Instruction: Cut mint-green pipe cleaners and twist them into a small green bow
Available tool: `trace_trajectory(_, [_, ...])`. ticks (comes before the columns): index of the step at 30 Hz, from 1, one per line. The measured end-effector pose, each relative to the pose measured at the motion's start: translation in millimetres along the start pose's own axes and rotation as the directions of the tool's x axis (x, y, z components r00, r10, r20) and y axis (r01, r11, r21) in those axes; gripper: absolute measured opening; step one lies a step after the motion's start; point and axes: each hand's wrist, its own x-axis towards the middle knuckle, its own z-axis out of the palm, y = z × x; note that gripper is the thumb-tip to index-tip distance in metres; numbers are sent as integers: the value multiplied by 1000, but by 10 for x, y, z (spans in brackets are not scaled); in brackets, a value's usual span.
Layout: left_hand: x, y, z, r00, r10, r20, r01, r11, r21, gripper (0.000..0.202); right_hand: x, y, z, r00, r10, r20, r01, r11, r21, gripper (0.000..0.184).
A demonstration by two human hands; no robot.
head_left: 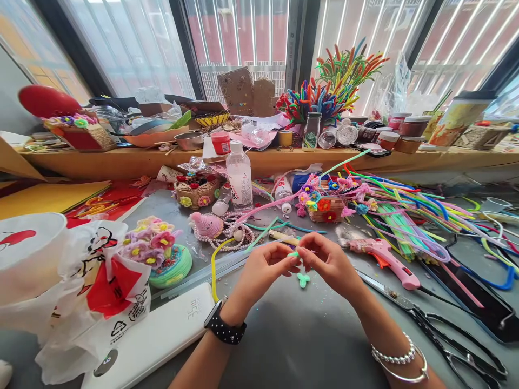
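Note:
Above the middle of the grey table, my left hand (272, 266) and my right hand (324, 260) meet at the fingertips. Both pinch a short piece of light green pipe cleaner (293, 254); its ends are partly hidden by the fingers. Just below them on the table lies a small green pipe-cleaner shape with rounded lobes (303, 280). A pink glue gun (385, 258) rests to the right of my right hand. Large black-handled scissors (430, 319) lie near my right forearm. Beyond my hands is a cream-coloured stick (284, 237).
A white power bank-like device (162, 335) and a plastic bag (101, 292) stand at left. A clear bottle (239, 175) and a flower-covered basket (326, 208) are behind. Loose pipe cleaners (421, 216) spread over the right side. A crowded wooden ledge (162, 162) runs along the back.

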Motion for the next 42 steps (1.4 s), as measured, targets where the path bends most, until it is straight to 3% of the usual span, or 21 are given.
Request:
trace_trajectory(4, [0, 15, 3, 996, 23, -88, -23, 1000, -6, 20, -9, -7, -9, 998, -67, -4, 65, 979, -191, 13])
trace_trajectory(8, [-9, 10, 19, 993, 51, -107, -47, 998, 47, 18, -2, 28, 13, 986, -165, -2, 147, 881, -449, 16])
trace_trajectory(11, [-16, -2, 44, 987, 114, -115, -100, 987, 122, 19, 2, 58, 37, 977, -213, 21, 189, 815, -548, 21])
trace_trajectory(17, [-35, -23, 84, 949, 300, -93, -209, 825, 526, 30, -13, 54, 60, 972, -234, 16, 207, 822, -531, 20])
trace_trajectory(23, [-38, -29, 63, 936, 345, -67, -210, 702, 681, 29, -6, -5, -18, 967, -191, 166, 250, 831, -498, 17])
trace_trajectory(28, [-21, -53, 33, 923, 383, 21, -226, 497, 838, 23, 8, 14, -78, 959, -152, 241, 261, 808, -528, 18])
trace_trajectory(31, [-20, -60, 32, 910, 413, 45, -222, 392, 893, 24, 2, 30, -63, 969, -134, 210, 229, 811, -539, 20])
trace_trajectory(42, [-37, -108, 58, 830, 557, 19, -156, 200, 967, 23, -29, 27, 74, 985, -172, 26, 158, 816, -556, 25])
